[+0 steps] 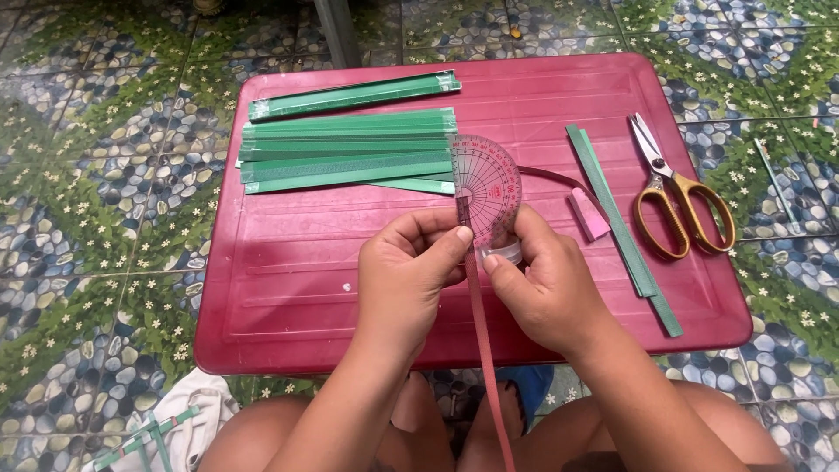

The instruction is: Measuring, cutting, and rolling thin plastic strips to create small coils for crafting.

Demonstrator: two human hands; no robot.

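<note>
Over a dark red plastic tray point(288, 288), my left hand point(406, 275) and my right hand point(542, 284) meet above its middle. Together they hold a clear plastic protractor point(489, 179) against a narrow red strip point(486, 350) that runs down toward my knees. My left thumb and fingers pinch the strip at the protractor's lower edge. My right thumb presses the same spot from the right. A small clear tape roll point(505, 253) shows between the two hands.
A stack of green paper strips point(345, 153) lies at the tray's back left, another bundle point(354, 94) behind it. A long green strip point(622, 229), a pink folded piece point(588, 214) and gold-handled scissors point(677, 197) lie on the right. The floor is patterned tile point(96, 192).
</note>
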